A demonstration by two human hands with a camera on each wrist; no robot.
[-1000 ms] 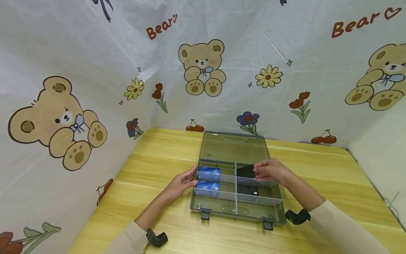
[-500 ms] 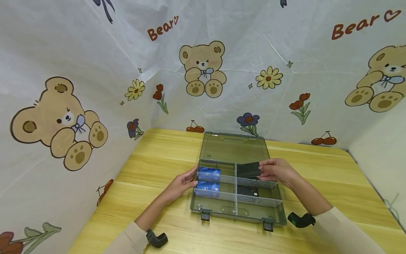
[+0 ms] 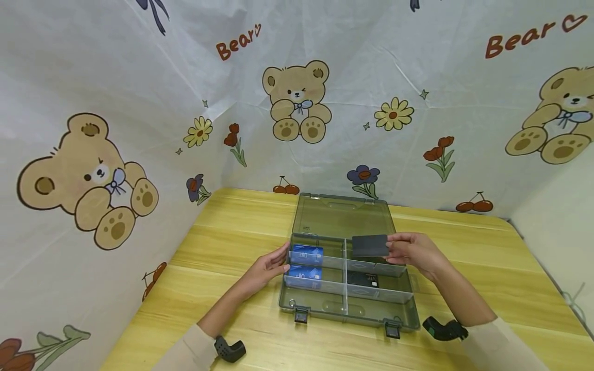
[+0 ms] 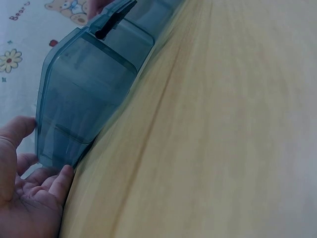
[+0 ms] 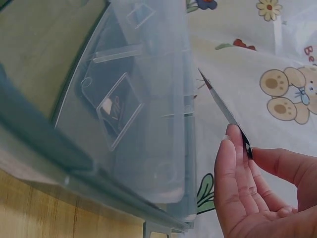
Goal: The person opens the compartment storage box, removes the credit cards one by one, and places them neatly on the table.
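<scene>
My right hand [image 3: 413, 251] pinches a plain dark card [image 3: 370, 246] between thumb and fingers, raised over the back right compartment of the divided plastic box [image 3: 320, 304]. Edge-on, the card [image 5: 225, 106] appears as a thin sliver in the right wrist view. My left hand [image 3: 262, 270] rests against the box's left side, its thumb near the rim and its fingers [image 4: 62, 183] along the outer wall. Blue VIP cards [image 3: 303, 276] lie in the back left and middle left compartments. A black VIP card [image 3: 364, 279] lies in the middle right one.
The box's translucent lid [image 3: 343, 214] lies folded back toward the wall. Two latches [image 3: 300, 315] hang at the front edge. Wood-grain table [image 3: 232, 221] surrounds the box, and a bear-print sheet [image 3: 343, 62] rises behind and at the left.
My right hand has drawn back slightly to the right, lifting the dark card out of the back right compartment and turning its face to the front. The left hand stays in place.
</scene>
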